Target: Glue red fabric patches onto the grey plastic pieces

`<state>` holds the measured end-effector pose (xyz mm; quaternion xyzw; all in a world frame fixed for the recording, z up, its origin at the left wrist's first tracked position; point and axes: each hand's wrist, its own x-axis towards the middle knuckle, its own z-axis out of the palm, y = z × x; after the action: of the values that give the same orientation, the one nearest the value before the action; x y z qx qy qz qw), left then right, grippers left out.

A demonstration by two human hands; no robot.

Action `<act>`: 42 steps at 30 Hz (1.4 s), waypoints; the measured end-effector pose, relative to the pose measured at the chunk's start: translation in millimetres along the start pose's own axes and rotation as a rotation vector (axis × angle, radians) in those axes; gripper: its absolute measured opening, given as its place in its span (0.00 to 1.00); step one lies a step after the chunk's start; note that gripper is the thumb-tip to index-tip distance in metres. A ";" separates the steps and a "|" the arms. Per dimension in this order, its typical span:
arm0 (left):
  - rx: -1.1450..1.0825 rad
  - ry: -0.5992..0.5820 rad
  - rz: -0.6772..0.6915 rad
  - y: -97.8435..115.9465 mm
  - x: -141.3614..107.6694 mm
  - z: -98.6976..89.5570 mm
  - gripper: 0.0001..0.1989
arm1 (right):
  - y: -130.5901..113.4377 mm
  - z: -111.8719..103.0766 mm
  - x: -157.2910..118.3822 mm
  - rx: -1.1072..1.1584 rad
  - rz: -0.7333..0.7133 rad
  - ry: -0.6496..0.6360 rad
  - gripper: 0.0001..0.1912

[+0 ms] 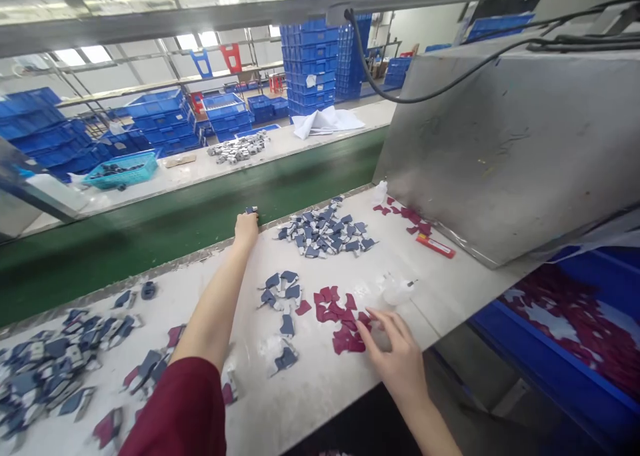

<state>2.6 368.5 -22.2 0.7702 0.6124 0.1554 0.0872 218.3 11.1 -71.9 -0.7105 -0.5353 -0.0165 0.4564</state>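
My left hand [247, 229] is stretched out to the edge of the green belt, its fingers closed on a small blue-and-grey piece [251, 210]. At the right side of the maroon pieces [345, 319] is my right hand [397, 353], thumb and fingers bent toward one piece; whether it grips that piece is unclear. Between the arms lie several blue-and-white pieces [287, 325]. Beyond them sits a larger pile of blue-and-white pieces [323, 231]. More blue pieces, some with maroon parts, spread over the left of the white table [255, 403].
A green belt [165, 226] runs behind the table. At right stand a metal box [505, 143] and a blue crate [530, 363] of maroon pieces. A red-labelled tube [435, 246] and a clear bottle [399, 289] lie on the table. A black cable [373, 83] hangs overhead.
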 end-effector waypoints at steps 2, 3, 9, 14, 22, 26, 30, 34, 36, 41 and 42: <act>-0.008 0.019 0.006 1.8 2.2 0.3 0.16 | -0.8 2.5 -0.8 -0.036 0.079 -0.080 0.21; -0.014 0.036 0.009 3.9 2.1 -0.6 0.17 | -1.0 4.2 0.2 -0.053 0.120 -0.111 0.24; -0.129 0.133 0.180 48.4 -17.2 -6.3 0.18 | -10.4 26.4 15.4 -0.149 0.223 -0.120 0.27; -0.221 0.117 0.384 93.9 -58.8 -0.9 0.16 | -21.7 39.1 24.9 -0.222 0.203 -0.119 0.17; -0.197 0.082 0.405 71.4 -168.6 -41.1 0.13 | -32.9 31.2 36.7 -0.412 0.185 -0.321 0.10; -0.188 0.021 0.333 50.8 -240.5 -59.0 0.12 | -33.7 30.6 46.2 -0.435 0.176 -0.398 0.07; -0.192 0.006 0.218 35.3 -299.2 -51.2 0.16 | -31.8 24.7 48.1 -0.379 0.152 -0.406 0.08; -0.187 0.032 0.097 26.7 -330.9 -27.3 0.16 | -31.2 15.0 38.5 -0.034 0.235 -0.328 0.12; -0.197 0.068 0.054 27.5 -336.0 -17.2 0.12 | -34.4 11.5 31.7 0.258 0.294 -0.333 0.16; -0.397 0.087 -0.018 41.3 -336.8 -13.2 0.07 | -54.9 6.2 14.9 0.700 0.405 -0.468 0.23; -0.474 0.076 -0.042 45.0 -337.5 -15.2 0.08 | -59.9 5.0 11.6 0.734 0.421 -0.471 0.22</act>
<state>-29.5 29.6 -38.0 0.7089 0.5775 0.3217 0.2457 174.5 23.7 -31.1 -0.5798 -0.4394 0.4276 0.5366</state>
